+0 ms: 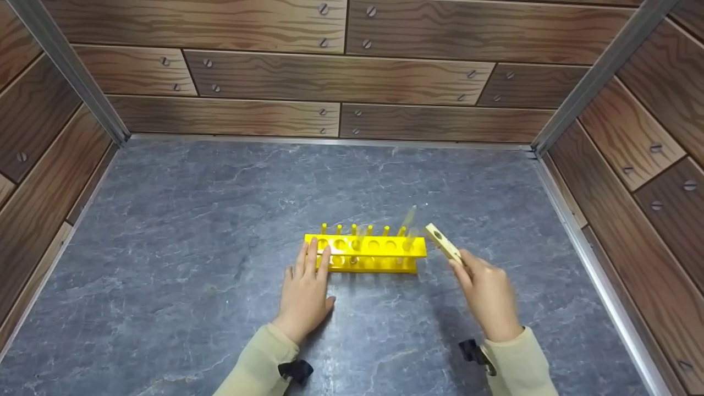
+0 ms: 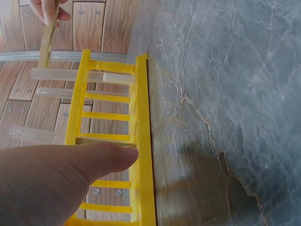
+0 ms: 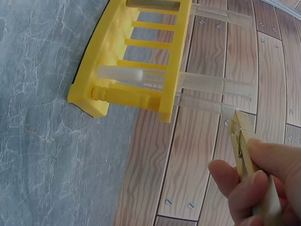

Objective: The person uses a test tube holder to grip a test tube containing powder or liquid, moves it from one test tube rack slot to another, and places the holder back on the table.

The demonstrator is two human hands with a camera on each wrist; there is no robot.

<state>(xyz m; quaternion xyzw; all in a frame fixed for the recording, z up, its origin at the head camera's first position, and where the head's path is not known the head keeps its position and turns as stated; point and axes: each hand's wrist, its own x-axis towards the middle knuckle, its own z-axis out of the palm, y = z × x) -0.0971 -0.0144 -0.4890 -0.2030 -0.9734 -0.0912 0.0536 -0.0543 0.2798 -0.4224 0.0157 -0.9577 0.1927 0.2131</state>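
A yellow test tube rack stands upright on the grey surface. My left hand rests on its left end, fingers fairly straight over the top plate. In the left wrist view the thumb lies across the rack's front. My right hand grips a wooden test tube clamp to the right of the rack. One clear test tube with white contents low inside stands in the right-end hole. Another test tube occupies a middle hole. A third tube leans over the rear right peg, near the clamp's tip.
Wood-patterned panels enclose the back and both sides, with metal strips along their lower edges. The grey marbled surface extends around the rack. Each sleeve carries a black strap at the wrist.
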